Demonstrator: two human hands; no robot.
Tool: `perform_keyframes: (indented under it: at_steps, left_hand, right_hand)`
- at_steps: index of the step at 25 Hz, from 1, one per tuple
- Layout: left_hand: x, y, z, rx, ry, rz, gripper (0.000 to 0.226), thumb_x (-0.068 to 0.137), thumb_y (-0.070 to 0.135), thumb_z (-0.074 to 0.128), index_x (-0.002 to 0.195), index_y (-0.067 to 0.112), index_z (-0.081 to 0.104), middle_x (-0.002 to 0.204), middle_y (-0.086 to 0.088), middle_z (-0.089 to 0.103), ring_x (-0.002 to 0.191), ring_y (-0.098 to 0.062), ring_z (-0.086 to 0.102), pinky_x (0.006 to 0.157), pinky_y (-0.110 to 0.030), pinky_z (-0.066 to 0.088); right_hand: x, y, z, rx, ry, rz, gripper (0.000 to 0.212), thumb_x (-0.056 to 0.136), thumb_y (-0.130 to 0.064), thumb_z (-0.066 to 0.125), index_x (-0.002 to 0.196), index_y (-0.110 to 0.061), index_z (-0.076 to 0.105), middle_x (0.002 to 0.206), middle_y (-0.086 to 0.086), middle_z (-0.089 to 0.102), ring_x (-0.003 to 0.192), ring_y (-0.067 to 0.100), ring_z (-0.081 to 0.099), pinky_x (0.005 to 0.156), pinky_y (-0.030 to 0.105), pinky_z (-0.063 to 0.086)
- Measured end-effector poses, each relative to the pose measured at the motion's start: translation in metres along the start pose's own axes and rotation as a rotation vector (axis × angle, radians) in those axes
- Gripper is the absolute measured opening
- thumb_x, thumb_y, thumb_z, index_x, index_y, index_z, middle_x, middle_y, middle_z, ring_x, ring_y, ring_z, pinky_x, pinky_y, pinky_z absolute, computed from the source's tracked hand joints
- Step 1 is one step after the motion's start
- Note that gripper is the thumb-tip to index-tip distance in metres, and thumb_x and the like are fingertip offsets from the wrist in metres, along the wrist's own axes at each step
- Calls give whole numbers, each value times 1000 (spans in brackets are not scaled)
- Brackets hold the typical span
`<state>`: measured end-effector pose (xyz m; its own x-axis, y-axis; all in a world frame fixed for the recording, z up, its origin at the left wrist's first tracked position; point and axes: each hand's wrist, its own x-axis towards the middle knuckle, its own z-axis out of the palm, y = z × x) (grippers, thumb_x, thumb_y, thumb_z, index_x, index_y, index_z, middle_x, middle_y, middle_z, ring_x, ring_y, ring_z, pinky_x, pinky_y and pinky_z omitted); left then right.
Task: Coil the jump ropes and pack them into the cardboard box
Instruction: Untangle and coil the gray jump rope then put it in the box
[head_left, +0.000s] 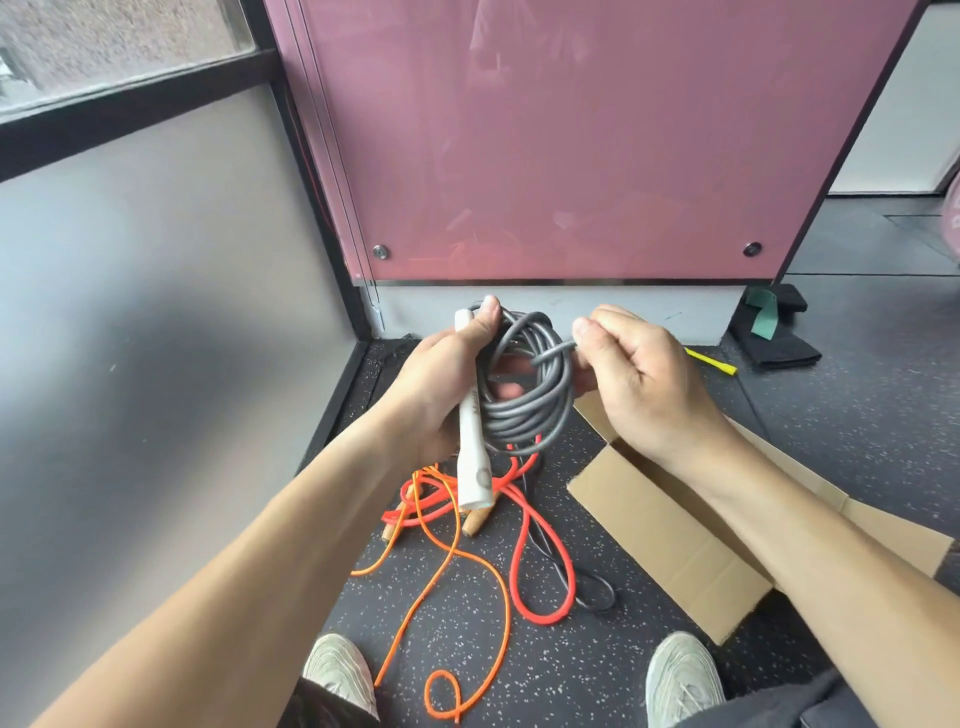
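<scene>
A grey jump rope (524, 410) hangs in a coil of several loops between my hands, above the floor. My left hand (441, 384) grips the coil together with its white handle (475, 457), which points down. My right hand (639, 384) pinches a strand of the grey rope that crosses the top of the coil. An open cardboard box (670, 540) lies on the floor at the right, under my right forearm. On the floor below the coil lie a loose orange rope (452, 561) with wooden handles, a red rope (540, 566) and a black rope (597, 592), tangled together.
A pink panel (571, 140) stands straight ahead and a grey wall (156, 312) closes the left. My two shoes (343, 670) rest at the bottom edge. A yellow stick (711, 361), a green band (761, 314) and black cloth lie at the far right.
</scene>
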<state>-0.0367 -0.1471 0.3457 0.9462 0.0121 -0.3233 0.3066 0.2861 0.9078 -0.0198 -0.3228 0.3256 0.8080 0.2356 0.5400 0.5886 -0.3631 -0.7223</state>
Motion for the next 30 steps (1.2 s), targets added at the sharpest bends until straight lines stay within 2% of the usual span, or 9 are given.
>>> perform_keyframes:
  at_steps: [3,5,9,12,15,22,25,28,30]
  left_hand:
    - [-1,-9,9,-54,-33,-5,36,98,47,56,91,14,66,79,-11,70,49,-18,63,48,-26,55]
    - [0,-13,11,-103,-14,-11,42,97,49,56,99,9,68,89,-15,73,59,-23,67,54,-30,57]
    - [7,-22,10,-46,51,-3,58,96,54,57,122,3,65,114,-24,72,96,-37,73,77,-46,61]
    - [15,-38,5,51,103,20,59,94,56,58,122,5,65,110,-21,74,100,-37,73,84,-50,61]
    - [24,-56,6,164,118,-28,73,77,74,64,115,12,72,115,-24,71,109,-41,69,100,-56,52]
    - [80,-92,77,234,0,-83,59,78,67,71,95,11,75,87,-18,69,78,-31,67,75,-43,55]
    - [126,-136,110,345,-48,-162,48,84,58,71,90,11,73,68,-7,68,54,-20,63,57,-29,50]
    - [173,-197,131,502,-49,-222,54,82,59,73,89,6,75,74,-8,70,62,-22,65,63,-36,58]
    - [202,-233,139,555,-76,-289,50,84,56,72,82,6,73,73,-8,71,64,-22,66,67,-37,62]
  right_hand:
    - [-8,-6,14,275,5,235,29,100,-31,54,76,-20,42,61,-16,50,59,4,46,63,31,40]
    - [-10,-7,25,338,1,361,23,95,-36,63,91,-24,44,70,-20,64,65,3,63,71,33,51]
    - [-11,3,27,228,-27,517,53,68,-56,77,106,-39,44,103,-10,74,96,12,72,94,44,53]
    - [-13,3,20,35,-105,527,60,77,-50,77,127,-33,48,117,-8,70,109,13,65,99,35,49]
    - [-5,6,4,-159,-290,474,43,87,-43,72,124,-25,62,117,-5,71,106,14,65,91,29,49]
    - [13,79,-70,-297,-426,571,23,94,-38,66,108,-21,70,98,0,75,88,19,72,83,36,58]
    - [-19,157,-85,-220,-297,752,21,91,-37,68,108,-24,71,103,-4,76,98,17,71,95,43,55]
    - [-69,236,-74,-132,-155,919,22,93,-35,66,114,-27,68,108,-8,73,104,15,68,98,41,53]
    - [-98,275,-63,-49,-97,1091,46,94,-38,66,138,-29,54,127,-4,66,114,17,63,98,37,52]
